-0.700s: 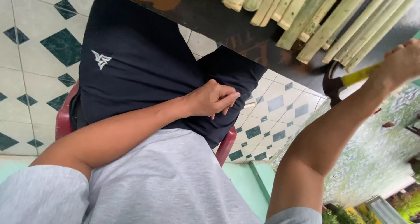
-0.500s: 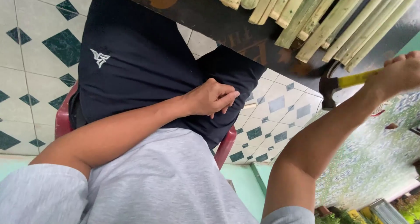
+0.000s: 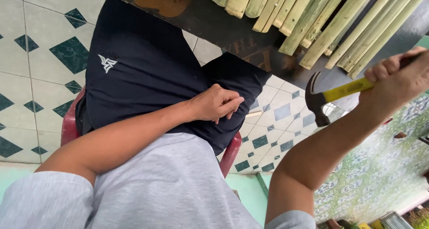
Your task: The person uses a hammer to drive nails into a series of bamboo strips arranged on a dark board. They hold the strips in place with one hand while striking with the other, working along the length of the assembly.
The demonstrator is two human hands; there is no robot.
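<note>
My right hand [image 3: 395,79] grips the hammer [image 3: 333,96] below the bamboo strips [image 3: 313,19]; left hand [image 3: 216,104] rests loosely curled (nothing visibly nailed).

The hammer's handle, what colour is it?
Bright yellow: the claw hammer has a dark metal head, gripped by the right hand. Head view shows it.

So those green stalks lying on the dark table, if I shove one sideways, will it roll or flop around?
The green stalks look round in section, so one would probably roll if pushed, though its neighbours lie close and may stop it. They lie straight past the dark table edge without drooping, so likely stiff. They seem woody, probably not fragile under the hammer in the right hand.
</note>
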